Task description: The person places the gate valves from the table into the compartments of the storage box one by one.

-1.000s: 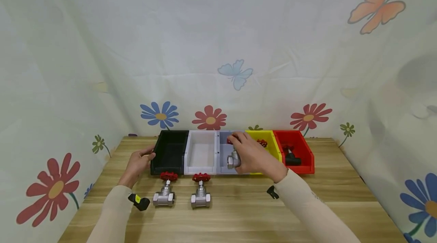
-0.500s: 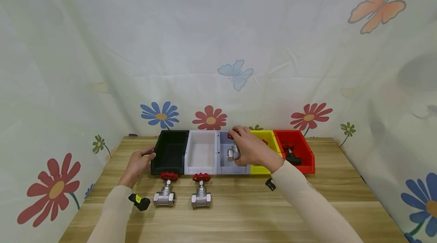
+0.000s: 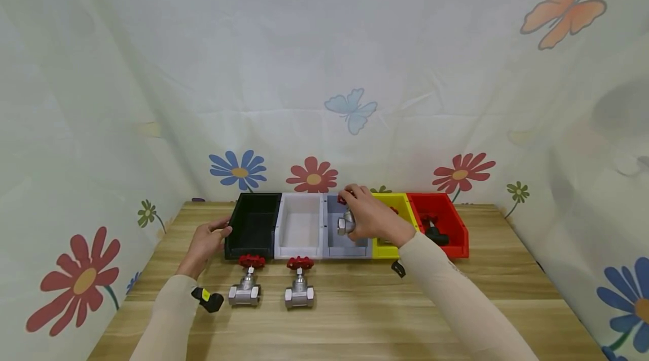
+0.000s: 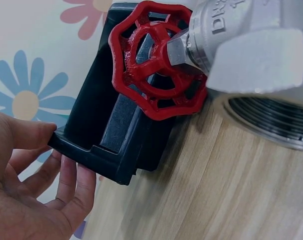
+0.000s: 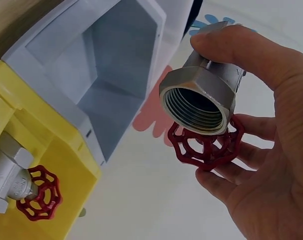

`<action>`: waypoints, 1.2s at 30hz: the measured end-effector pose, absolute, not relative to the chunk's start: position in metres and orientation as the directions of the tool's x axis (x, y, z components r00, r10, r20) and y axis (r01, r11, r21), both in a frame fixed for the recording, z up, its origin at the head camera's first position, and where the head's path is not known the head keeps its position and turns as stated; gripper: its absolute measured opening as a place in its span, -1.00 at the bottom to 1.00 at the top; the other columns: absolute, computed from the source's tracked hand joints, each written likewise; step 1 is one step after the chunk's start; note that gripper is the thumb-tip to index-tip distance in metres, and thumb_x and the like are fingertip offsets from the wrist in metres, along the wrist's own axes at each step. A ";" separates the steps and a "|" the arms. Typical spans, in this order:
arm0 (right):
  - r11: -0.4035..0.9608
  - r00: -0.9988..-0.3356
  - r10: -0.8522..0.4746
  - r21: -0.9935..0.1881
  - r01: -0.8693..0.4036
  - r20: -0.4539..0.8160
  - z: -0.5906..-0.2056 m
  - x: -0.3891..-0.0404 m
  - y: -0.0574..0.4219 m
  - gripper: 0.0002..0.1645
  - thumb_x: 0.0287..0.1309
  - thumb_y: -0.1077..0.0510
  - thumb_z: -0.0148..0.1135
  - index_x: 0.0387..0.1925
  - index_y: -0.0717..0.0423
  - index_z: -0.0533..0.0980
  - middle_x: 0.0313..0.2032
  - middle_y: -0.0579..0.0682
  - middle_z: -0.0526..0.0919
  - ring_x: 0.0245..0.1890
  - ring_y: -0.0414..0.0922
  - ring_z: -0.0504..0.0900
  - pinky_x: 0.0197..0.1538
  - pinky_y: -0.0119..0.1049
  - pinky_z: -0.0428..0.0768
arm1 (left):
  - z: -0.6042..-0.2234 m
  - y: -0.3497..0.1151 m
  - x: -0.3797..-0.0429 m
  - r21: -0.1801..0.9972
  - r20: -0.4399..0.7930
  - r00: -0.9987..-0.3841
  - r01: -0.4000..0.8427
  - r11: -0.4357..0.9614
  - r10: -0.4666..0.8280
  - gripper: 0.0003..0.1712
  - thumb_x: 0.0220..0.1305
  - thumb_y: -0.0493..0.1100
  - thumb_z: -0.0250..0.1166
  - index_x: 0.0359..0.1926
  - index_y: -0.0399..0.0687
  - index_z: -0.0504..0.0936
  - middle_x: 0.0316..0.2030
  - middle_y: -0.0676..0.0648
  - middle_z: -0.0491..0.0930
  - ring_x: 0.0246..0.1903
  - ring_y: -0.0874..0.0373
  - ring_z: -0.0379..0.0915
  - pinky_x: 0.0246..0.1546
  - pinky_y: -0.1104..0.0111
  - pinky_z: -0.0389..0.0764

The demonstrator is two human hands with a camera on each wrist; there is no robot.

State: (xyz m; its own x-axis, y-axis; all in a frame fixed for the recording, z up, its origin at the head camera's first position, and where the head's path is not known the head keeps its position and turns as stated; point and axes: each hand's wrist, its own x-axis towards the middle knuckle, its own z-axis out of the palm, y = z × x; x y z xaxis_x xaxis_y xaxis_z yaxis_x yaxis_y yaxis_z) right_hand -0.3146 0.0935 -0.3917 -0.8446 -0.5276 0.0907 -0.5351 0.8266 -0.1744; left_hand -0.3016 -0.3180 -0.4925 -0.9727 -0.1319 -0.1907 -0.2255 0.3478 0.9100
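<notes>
Gate valve, grasped over the grey bin by the right hand, could be dropped if loosely gripped. The black bin is pinched by the left hand.

Cream slvs; blk wrist cams, L w/ yel tag.

- Held valve: silvery metal, smooth with a dull satin shine, its bore ridged with thread.
- Red handwheels: glossy, like painted metal.
- Black bin: smooth plastic look, faint sheen.
- Grey bin and yellow bin: smooth, plastic-looking.
- Table: wood-grained, smooth.
- Backdrop: creased, cloth-like.
- Sleeves: matt cloth.
</notes>
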 end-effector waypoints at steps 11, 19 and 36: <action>0.842 -0.863 -0.502 -0.195 -0.503 0.056 -0.410 -0.332 0.087 0.22 -0.34 -0.08 0.65 0.42 -0.07 0.23 0.38 0.01 0.26 0.29 -0.03 0.30 0.23 -0.13 0.58 | -0.492 -0.318 -0.301 0.906 -0.204 -0.969 -0.241 0.348 -0.141 -0.41 0.51 -0.10 0.02 0.49 0.01 0.21 0.44 -0.27 0.20 0.38 -0.25 0.20 0.31 -0.08 0.39; 0.850 -0.866 -0.499 -0.181 -0.495 0.022 -0.417 -0.338 0.080 0.18 -0.32 -0.08 0.65 0.39 -0.04 0.26 0.35 0.02 0.29 0.28 -0.02 0.30 0.24 -0.11 0.57 | -0.494 -0.318 -0.303 0.908 -0.194 -0.971 -0.233 0.348 -0.143 -0.41 0.50 -0.09 0.03 0.49 0.02 0.22 0.42 -0.26 0.23 0.37 -0.24 0.21 0.30 -0.08 0.40; 0.860 -0.865 -0.500 -0.149 -0.488 -0.052 -0.445 -0.355 0.078 0.14 -0.24 -0.04 0.63 0.39 0.06 0.26 0.36 0.10 0.27 0.30 0.06 0.31 0.34 -0.06 0.48 | -0.492 -0.318 -0.302 0.904 -0.205 -0.968 -0.245 0.350 -0.148 -0.41 0.50 -0.11 0.03 0.48 0.00 0.22 0.42 -0.28 0.23 0.37 -0.26 0.21 0.31 -0.09 0.39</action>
State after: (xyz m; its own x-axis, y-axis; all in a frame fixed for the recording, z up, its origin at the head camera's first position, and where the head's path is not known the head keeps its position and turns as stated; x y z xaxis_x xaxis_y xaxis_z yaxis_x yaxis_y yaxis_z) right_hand -0.3548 0.0784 -0.4447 -0.8647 -0.4996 -0.0520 -0.4879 0.8600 -0.1491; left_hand -0.3015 -0.3179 -0.4922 -0.9676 -0.1481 -0.2045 -0.2448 0.3503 0.9041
